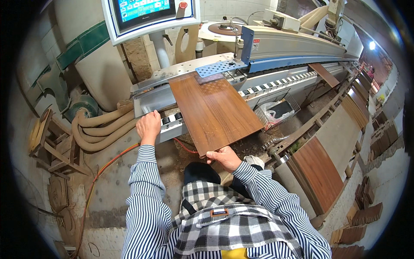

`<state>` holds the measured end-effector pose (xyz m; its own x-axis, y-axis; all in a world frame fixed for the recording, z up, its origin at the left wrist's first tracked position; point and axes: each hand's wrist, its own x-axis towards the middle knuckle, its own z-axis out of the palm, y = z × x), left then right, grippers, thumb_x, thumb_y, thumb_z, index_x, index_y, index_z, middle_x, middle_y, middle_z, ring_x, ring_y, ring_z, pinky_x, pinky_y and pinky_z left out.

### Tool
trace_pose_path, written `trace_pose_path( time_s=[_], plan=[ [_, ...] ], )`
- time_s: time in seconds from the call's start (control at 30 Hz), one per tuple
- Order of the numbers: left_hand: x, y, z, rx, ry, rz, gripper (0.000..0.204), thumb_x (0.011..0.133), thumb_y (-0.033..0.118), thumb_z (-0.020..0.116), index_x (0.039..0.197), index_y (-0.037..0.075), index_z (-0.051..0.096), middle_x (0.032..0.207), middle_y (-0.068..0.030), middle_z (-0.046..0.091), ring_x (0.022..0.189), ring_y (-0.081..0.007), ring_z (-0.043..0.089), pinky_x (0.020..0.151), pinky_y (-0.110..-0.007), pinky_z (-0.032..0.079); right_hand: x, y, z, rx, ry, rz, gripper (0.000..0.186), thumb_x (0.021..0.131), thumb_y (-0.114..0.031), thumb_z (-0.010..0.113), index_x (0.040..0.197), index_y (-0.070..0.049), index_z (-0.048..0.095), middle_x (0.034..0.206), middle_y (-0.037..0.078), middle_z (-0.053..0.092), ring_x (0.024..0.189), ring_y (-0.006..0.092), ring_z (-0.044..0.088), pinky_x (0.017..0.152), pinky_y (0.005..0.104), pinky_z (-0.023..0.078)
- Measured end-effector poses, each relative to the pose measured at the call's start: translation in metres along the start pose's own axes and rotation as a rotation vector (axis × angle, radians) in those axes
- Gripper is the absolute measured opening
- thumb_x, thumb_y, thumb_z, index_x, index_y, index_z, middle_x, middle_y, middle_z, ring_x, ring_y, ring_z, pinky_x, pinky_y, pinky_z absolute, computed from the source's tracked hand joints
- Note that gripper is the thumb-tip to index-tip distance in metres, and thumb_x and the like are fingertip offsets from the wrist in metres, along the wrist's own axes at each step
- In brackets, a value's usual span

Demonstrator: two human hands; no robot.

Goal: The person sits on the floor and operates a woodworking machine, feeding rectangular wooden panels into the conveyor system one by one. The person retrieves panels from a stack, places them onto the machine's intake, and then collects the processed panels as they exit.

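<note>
Checkered garment (241,229) sits clear of the board (215,113), right hand (226,158) pinching its edge, left hand (149,125) curled, hold unclear.

Navy-and-white striped sleeves (148,203), checked apron (252,228)

Machine bed (156,103) carries one brown wood-grain panel (215,114) (near end overhanging). Adjacent roller stand (282,159) bears stacked panels (320,172).

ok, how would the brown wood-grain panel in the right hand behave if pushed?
The panel is probably stiff: its overhanging near end shows no clear sag. Its smooth-looking face could be slippery. Pushed off-centre, near the corner where the right hand holds it, it would likely swivel.
</note>
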<state>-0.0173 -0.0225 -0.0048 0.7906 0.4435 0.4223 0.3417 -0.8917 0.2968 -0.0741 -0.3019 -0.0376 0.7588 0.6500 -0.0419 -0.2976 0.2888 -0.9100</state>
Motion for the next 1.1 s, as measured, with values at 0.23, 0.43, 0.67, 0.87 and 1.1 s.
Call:
trace_pose_path(
  time_s=[0.23, 0.43, 0.67, 0.87, 1.1],
  plan=[
    [0.0, 0.001, 0.0, -0.011, 0.01, 0.013, 0.04, 0.086, 0.033, 0.042, 0.07, 0.004, 0.066, 0.069, -0.0218, 0.061, 0.068, -0.0379, 0.06, 0.066, -0.046, 0.046, -0.006, 0.003, 0.0, -0.066, 0.102, -0.05, 0.023, 0.087, -0.014, 0.056, 0.1, 0.004, 0.059, 0.09, 0.011, 0.063, 0.078, 0.0144, 0.06, 0.064, 0.0227, 0.048],
    [0.0, -0.001, 0.0, -0.013, 0.02, 0.008, 0.041, 0.086, 0.033, 0.042, 0.07, 0.003, 0.066, 0.07, -0.0218, 0.061, 0.068, -0.0382, 0.06, 0.067, -0.046, 0.046, -0.014, 0.004, -0.02, -0.089, 0.244, -0.071, 0.023, 0.087, -0.015, 0.056, 0.096, 0.005, 0.059, 0.083, 0.011, 0.065, 0.065, 0.0115, 0.058, 0.061, 0.0221, 0.047],
    [-0.001, 0.003, -0.003, -0.004, 0.006, 0.001, 0.041, 0.086, 0.033, 0.042, 0.071, 0.004, 0.066, 0.072, -0.0219, 0.061, 0.069, -0.0385, 0.06, 0.067, -0.047, 0.046, -0.022, 0.001, -0.047, -0.027, 0.427, -0.188, 0.019, 0.086, -0.017, 0.058, 0.077, 0.0, 0.056, 0.073, 0.011, 0.064, 0.058, 0.0109, 0.055, 0.056, 0.0221, 0.045],
    [-0.001, 0.001, -0.002, -0.007, -0.005, -0.014, 0.041, 0.085, 0.033, 0.042, 0.073, 0.004, 0.067, 0.073, -0.0219, 0.061, 0.071, -0.0381, 0.06, 0.069, -0.046, 0.046, -0.031, -0.012, -0.071, -0.012, 0.554, -0.249, 0.021, 0.085, -0.021, 0.059, 0.077, -0.002, 0.056, 0.07, 0.008, 0.063, 0.056, 0.0099, 0.054, 0.055, 0.0209, 0.044],
    [0.001, 0.003, -0.001, 0.011, -0.033, -0.031, 0.041, 0.086, 0.035, 0.04, 0.077, 0.005, 0.067, 0.076, -0.021, 0.062, 0.073, -0.0379, 0.06, 0.07, -0.046, 0.046, -0.046, -0.036, -0.108, -0.066, 0.773, -0.32, 0.021, 0.085, -0.023, 0.059, 0.077, -0.004, 0.058, 0.067, 0.005, 0.062, 0.053, 0.0073, 0.051, 0.051, 0.0194, 0.041]
  ],
)
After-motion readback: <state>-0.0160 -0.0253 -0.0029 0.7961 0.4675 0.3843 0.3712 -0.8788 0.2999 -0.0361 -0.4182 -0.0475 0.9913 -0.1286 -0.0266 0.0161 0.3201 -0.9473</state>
